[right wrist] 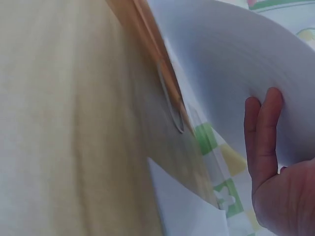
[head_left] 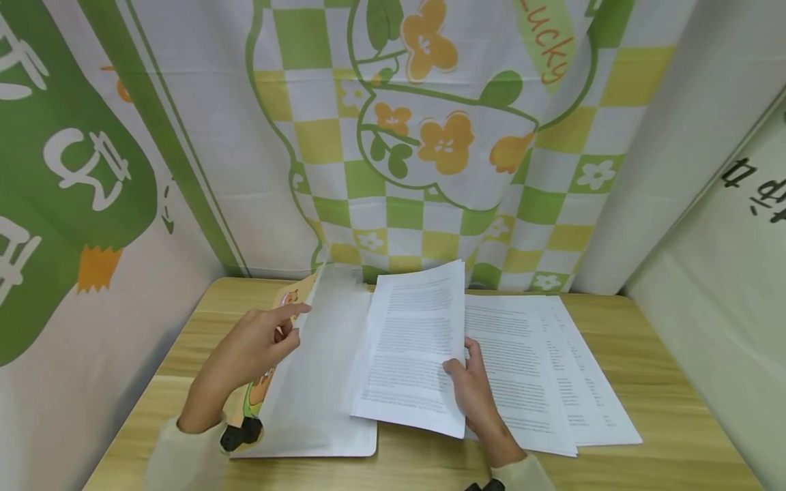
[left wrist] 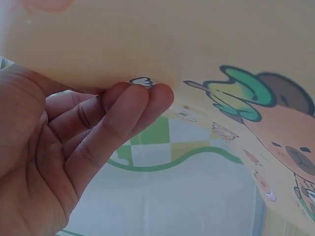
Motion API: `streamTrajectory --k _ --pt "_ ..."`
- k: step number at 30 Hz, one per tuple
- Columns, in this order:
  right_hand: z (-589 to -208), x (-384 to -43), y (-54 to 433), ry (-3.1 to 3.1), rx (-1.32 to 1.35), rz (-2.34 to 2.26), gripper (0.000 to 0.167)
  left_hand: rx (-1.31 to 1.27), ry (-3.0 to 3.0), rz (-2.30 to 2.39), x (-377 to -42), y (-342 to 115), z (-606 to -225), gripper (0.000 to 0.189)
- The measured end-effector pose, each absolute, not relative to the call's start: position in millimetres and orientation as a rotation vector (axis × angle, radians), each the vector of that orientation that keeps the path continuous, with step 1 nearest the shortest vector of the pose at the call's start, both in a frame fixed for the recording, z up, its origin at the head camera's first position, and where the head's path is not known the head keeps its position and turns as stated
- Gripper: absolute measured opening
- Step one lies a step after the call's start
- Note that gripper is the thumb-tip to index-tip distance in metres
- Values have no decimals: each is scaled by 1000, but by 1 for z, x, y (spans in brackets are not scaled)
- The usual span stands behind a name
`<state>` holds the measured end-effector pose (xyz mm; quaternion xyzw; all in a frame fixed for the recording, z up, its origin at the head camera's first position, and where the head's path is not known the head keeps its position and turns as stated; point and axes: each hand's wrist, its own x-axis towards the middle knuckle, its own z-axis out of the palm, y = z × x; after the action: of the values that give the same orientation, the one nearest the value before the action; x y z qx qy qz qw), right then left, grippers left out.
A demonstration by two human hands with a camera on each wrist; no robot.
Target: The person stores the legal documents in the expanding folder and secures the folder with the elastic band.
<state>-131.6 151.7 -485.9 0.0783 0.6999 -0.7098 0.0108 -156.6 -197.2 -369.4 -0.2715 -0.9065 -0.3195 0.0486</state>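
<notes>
On the left of the table lies a folder point(head_left: 319, 389) with a pale inner face and a cream cover point(left wrist: 197, 39) printed with cartoon animals. My left hand point(head_left: 254, 344) pinches the cover's raised left edge. In the left wrist view, curled fingertips point(left wrist: 160, 96) meet the cover's rim. My right hand point(head_left: 475, 392) grips a stack of printed sheets point(head_left: 411, 341) by its right edge, thumb on top. In the right wrist view, two fingers point(right wrist: 268, 128) lie against the curved underside of the stack. The tilted stack overlaps the folder's right side.
More printed sheets point(head_left: 522, 382) lie fanned out on the wooden table point(head_left: 669, 416), to the right of the held stack. A patterned green and yellow curtain point(head_left: 417, 225) hangs behind the table's back edge, with pale cloth on both sides.
</notes>
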Motion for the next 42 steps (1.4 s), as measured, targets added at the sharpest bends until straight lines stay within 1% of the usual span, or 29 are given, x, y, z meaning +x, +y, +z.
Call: streamTrajectory --k 6,17,23,32,42 --pt "-491 -127 146 2153 218 -2220 53 -836 -2766 -969 -158 -196 -370 36" --pt "-494 -123 139 2134 178 -2206 55 -818 -2771 -948 -157 -195 -372 27" --pt "-498 -121 137 2202 151 -2143 54 -802 -2782 -947 -157 -196 -372 27" --pt "-500 -119 133 2136 82 -2165 54 -798 -2777 -958 -156 -196 -373 28" --pt "-499 -117 132 2140 148 -2123 57 -812 -2762 -962 -157 -196 -374 29"
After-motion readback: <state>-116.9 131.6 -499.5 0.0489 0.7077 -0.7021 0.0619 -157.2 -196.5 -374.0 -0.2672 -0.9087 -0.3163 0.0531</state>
